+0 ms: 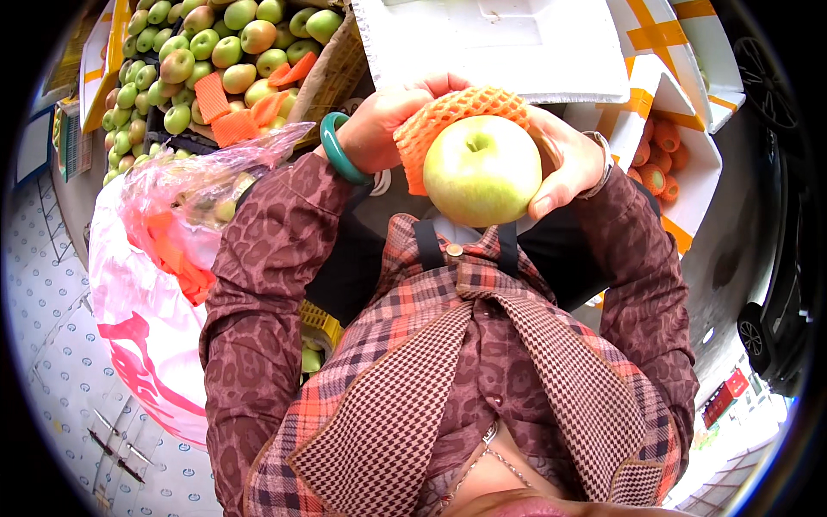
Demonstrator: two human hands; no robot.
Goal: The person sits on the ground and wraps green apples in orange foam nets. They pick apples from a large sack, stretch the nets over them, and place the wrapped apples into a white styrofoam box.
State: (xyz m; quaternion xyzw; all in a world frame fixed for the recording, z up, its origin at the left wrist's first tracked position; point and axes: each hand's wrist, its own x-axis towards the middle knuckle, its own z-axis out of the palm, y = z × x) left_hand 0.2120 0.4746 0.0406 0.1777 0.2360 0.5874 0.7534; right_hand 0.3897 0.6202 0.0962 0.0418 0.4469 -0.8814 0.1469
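A large pale green apple is held up in front of my chest, its stem hollow facing up. An orange foam net sleeve lies along its far and left sides, with the near side of the apple bare. My left hand, with a green bangle at the wrist, is closed on the sleeve; its fingertips go partly out of sight behind the net. On the apple's right side, my right hand grips it, thumb against the near side and fingers hidden behind it.
At far left, many green and reddish apples fill a crate, with flat orange foam sleeves on them. A white foam box stands ahead. Sleeved fruit sits in a box at right. Plastic bags lie at my left.
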